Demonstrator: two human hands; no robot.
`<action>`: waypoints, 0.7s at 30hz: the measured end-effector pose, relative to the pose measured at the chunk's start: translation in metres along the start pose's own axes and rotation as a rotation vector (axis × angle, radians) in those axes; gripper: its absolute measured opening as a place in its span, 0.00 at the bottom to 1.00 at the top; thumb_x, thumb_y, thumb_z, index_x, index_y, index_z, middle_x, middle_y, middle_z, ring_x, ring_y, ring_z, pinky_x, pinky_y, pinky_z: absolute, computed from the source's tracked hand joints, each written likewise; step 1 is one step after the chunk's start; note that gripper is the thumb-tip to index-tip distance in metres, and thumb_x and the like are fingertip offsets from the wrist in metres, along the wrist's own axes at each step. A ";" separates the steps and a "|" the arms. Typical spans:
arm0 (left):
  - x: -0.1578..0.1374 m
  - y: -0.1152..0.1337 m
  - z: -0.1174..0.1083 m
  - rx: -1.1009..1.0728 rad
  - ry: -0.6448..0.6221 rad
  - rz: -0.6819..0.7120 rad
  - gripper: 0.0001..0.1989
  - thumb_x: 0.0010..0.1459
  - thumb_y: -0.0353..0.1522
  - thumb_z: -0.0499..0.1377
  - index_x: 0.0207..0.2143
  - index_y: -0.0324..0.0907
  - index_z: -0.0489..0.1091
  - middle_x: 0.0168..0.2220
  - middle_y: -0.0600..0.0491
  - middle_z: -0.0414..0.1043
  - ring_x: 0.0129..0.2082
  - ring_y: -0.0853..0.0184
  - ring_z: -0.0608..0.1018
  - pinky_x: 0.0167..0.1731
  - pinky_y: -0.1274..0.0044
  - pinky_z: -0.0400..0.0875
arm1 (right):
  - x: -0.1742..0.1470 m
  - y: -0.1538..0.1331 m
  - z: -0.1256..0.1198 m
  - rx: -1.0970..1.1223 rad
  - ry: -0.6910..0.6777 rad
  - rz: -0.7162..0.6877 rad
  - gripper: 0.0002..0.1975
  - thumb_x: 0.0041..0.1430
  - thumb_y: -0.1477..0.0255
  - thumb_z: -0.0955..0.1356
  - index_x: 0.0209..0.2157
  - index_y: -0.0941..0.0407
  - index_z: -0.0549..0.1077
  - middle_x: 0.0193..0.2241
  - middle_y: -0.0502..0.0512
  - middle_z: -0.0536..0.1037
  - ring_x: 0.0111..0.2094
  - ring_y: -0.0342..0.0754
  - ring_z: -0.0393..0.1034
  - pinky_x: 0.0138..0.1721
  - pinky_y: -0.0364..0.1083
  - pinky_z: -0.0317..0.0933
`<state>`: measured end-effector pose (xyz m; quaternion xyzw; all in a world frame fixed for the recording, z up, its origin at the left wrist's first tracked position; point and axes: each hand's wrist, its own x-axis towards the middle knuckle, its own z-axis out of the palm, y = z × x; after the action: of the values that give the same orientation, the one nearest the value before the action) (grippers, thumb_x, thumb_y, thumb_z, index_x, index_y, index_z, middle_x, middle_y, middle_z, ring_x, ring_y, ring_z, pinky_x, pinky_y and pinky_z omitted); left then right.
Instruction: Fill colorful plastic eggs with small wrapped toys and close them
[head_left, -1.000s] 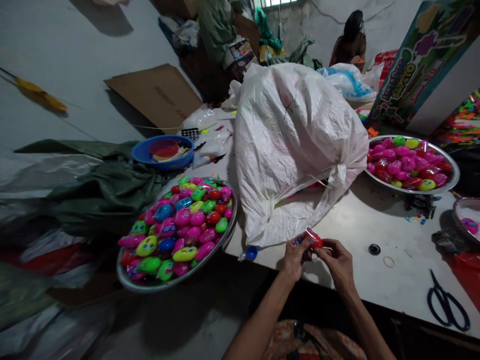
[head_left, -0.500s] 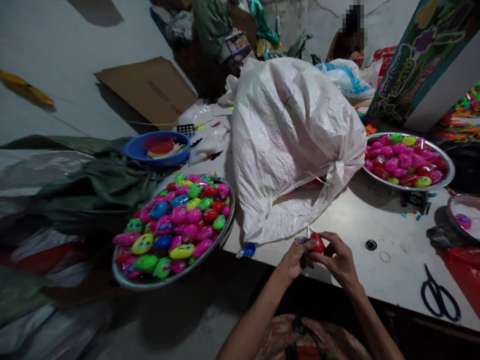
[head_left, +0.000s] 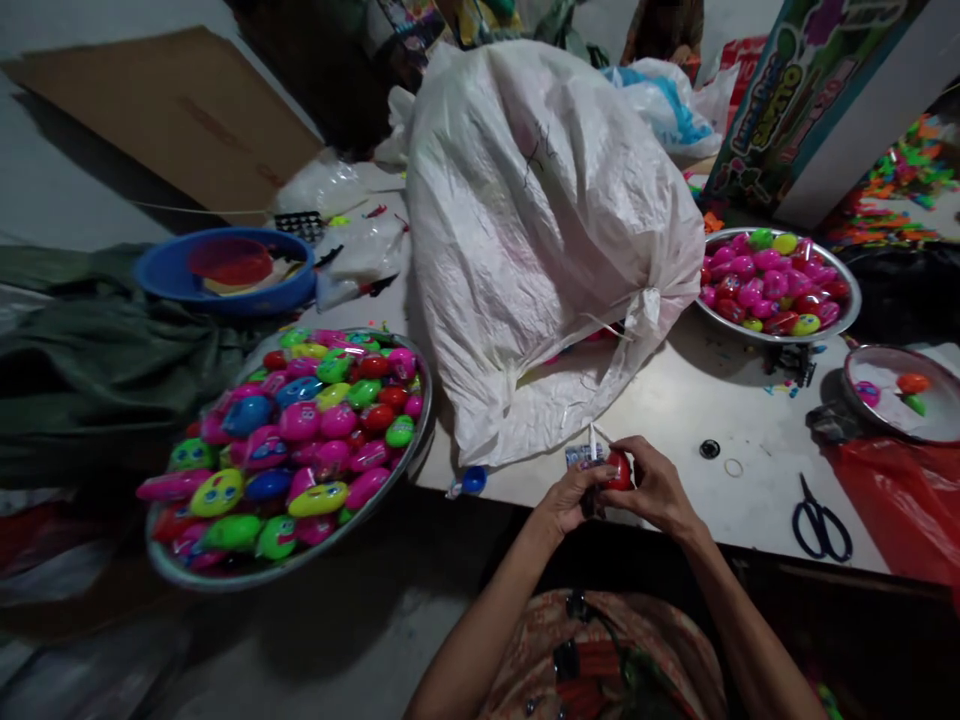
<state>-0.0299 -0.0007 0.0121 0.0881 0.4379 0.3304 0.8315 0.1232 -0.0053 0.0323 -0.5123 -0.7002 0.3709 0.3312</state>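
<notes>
Both of my hands meet at the table's front edge around a shiny red plastic egg (head_left: 619, 470). My right hand (head_left: 661, 487) is closed on the egg from the right, with thumb and fingertips pinching it. My left hand (head_left: 571, 498) is closed at the egg's left side, its fingers also on a small dark thing I cannot make out. Just behind it a small bluish printed piece (head_left: 581, 456), perhaps a sticker sheet, shows above the fingers. A large white woven sack (head_left: 555, 230) lies right behind my hands. Left of them sits a blue cap (head_left: 474, 480).
A metal basin (head_left: 427, 425) heaped with colourful plastic eggs stands at left, another basin (head_left: 851, 315) at right. Scissors (head_left: 821, 530), a black disc (head_left: 709, 449) and a rubber band (head_left: 733, 467) lie on the table (head_left: 675, 400). A person (head_left: 664, 40) is at the back.
The head view has shifted down and to the right, so more of the bowl at right shows. My hands still hold the red egg together at the table edge.
</notes>
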 end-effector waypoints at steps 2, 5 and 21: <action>0.000 0.001 0.002 0.051 -0.037 -0.009 0.12 0.34 0.27 0.67 0.27 0.37 0.71 0.22 0.55 0.71 0.18 0.75 0.69 0.19 0.83 0.62 | -0.002 0.001 0.000 0.000 0.019 0.003 0.26 0.40 0.67 0.73 0.43 0.54 0.67 0.38 0.52 0.72 0.36 0.48 0.68 0.36 0.45 0.63; 0.001 0.000 0.005 0.163 -0.100 -0.015 0.11 0.34 0.27 0.67 0.24 0.36 0.71 0.19 0.56 0.68 0.15 0.77 0.66 0.17 0.83 0.57 | -0.004 0.002 0.003 0.027 0.034 0.045 0.24 0.41 0.69 0.72 0.42 0.55 0.67 0.37 0.53 0.72 0.33 0.47 0.68 0.32 0.44 0.63; 0.005 0.048 -0.029 -0.161 0.213 0.389 0.16 0.36 0.31 0.68 0.31 0.34 0.72 0.27 0.46 0.76 0.27 0.64 0.76 0.29 0.74 0.70 | -0.016 0.050 -0.081 -0.494 -0.111 0.271 0.21 0.53 0.59 0.63 0.47 0.52 0.67 0.41 0.58 0.73 0.27 0.48 0.71 0.30 0.46 0.63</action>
<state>-0.0736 0.0350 0.0124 0.0691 0.4699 0.5258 0.7056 0.2197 0.0045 0.0289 -0.6452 -0.7116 0.2574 0.1047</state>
